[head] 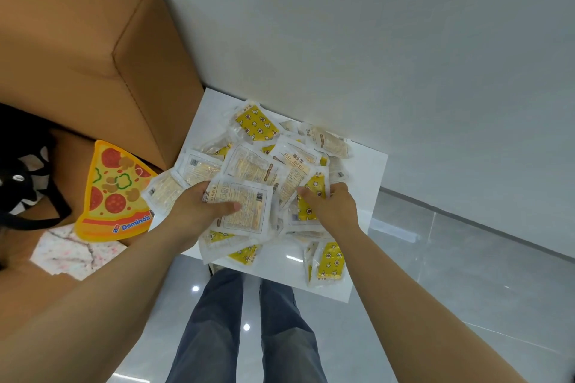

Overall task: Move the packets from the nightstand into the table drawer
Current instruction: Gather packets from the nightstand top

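1. The nightstand (370, 171) was a white top set against the wall (404, 40), with a brown upholstered block (93, 40) along its left side.
2. The packets (258, 162) lay on it in a loose, overlapping heap covering most of the surface. Some showed a yellow star-print face, others a pale printed back.
3. The left hand (194, 207) grasped a pale printed packet (249, 208) at the near left of the heap. The thumb lay across the packet's upper face. The fingers went under it and could not be seen.
4. That packet sat slightly above its neighbours, its far edge overlapping packets deeper in the heap.
5. The right hand (334, 210) was clenched on a yellow packet (306, 211) at the near right of the heap. The thumb pressed its face and the fingers curled behind it. Whether more packets were caught in the same grip could not be told.
6. Both held packets lay just beside each other, over the middle front of the nightstand, touching the heap.
7. One yellow-faced stray packet (329, 263) lay apart near the front right corner; another, the rear packet (256, 124), lay by the wall.
8. A pizza-slice cushion (115, 193) and a black bag (21, 177) lay to the left, off the nightstand.
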Available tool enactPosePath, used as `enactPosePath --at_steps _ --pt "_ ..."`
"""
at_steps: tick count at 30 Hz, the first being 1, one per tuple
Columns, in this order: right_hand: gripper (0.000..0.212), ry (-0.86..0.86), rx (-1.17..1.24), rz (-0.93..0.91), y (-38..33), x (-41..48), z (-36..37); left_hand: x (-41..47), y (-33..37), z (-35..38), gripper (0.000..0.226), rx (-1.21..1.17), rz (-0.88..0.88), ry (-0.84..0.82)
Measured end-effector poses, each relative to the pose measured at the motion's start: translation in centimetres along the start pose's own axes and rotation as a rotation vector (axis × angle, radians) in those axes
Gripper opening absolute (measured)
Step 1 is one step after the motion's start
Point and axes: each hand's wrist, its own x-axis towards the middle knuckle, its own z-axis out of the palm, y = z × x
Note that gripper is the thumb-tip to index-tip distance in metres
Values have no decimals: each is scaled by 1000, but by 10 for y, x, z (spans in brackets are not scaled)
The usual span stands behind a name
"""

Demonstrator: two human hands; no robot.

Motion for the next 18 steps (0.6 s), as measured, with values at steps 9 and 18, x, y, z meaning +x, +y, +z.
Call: enactPosePath --at_steps 9,18 --pt "66 57 49 115 -30 9 17 7 5 -6 32 93 81 62" --pt "29 144 63 -11 -14 -5 -3 -14 16 -20 43 196 152 59"
